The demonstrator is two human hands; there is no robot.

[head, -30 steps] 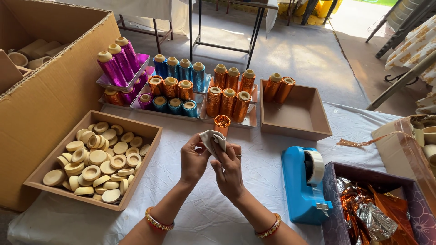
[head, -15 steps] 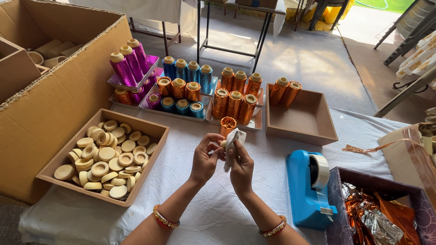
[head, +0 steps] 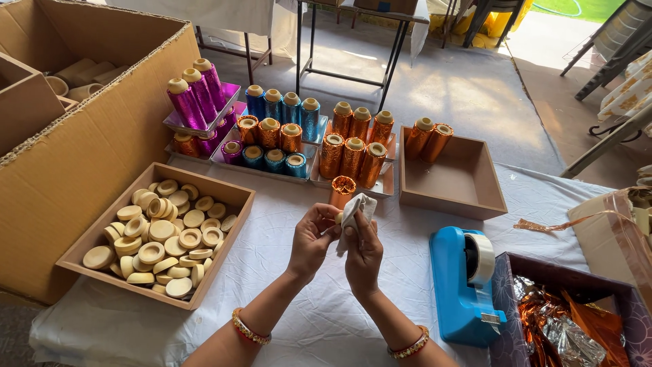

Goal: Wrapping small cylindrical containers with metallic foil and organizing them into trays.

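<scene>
My left hand (head: 311, 239) and my right hand (head: 363, 255) meet above the white tablecloth (head: 305, 326). Together they hold a small white cloth (head: 355, 209) wrapped over a small pale piece whose shape is mostly hidden. Just beyond the hands stands a single copper foil-wrapped cylinder (head: 341, 189). To the left lies a wooden tray of pale round caps (head: 163, 234).
Trays of foil-wrapped cylinders in purple (head: 193, 92), blue (head: 282, 105) and copper (head: 353, 146) line the far side. An open wooden box (head: 451, 180) holds two copper cylinders. A blue tape dispenser (head: 465, 278), a box of crumpled foil (head: 564, 323) and a big cardboard box (head: 75, 129) flank the hands.
The hands have turned the white cloth upright and closed in around the small piece. The view has shifted slightly down and left.
</scene>
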